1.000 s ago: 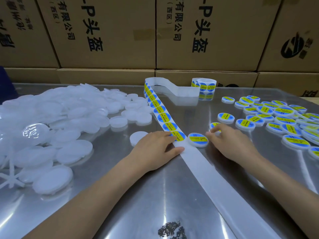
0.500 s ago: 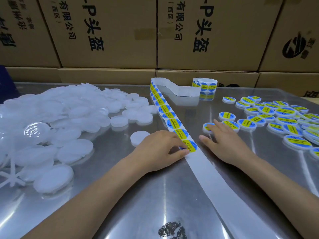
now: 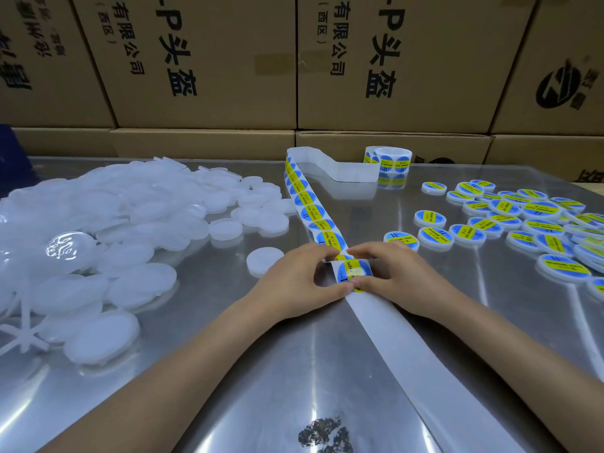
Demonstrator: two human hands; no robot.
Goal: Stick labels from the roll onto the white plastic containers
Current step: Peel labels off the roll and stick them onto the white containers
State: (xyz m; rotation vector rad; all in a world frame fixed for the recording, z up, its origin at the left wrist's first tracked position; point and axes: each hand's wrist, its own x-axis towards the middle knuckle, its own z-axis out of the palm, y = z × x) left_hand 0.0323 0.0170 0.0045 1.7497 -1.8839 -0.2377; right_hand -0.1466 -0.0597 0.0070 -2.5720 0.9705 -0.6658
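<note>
A strip of round blue-and-yellow labels (image 3: 310, 207) runs from the roll (image 3: 390, 160) at the back toward me, and bare white backing (image 3: 411, 351) trails past my hands. Both hands meet on the strip at the table's middle. My left hand (image 3: 294, 282) pinches the backing beside the nearest label (image 3: 353, 271). My right hand (image 3: 392, 273) grips that label's edge with thumb and fingers, and the label looks partly lifted. One unlabelled white container (image 3: 263, 259) lies just left of my left hand. A big heap of white containers (image 3: 130, 217) fills the left side.
Labelled containers (image 3: 510, 220) lie spread over the right side, the nearest one (image 3: 401, 240) just behind my right hand. Stacked cardboard boxes (image 3: 202, 60) wall off the back of the shiny metal table (image 3: 261, 387). A dark smudge (image 3: 325, 434) marks the table's near edge.
My right hand left the labelled container it had pushed to the right and came back to the strip. Both hands now pinch the nearest label, which has moved toward me along with the strip.
</note>
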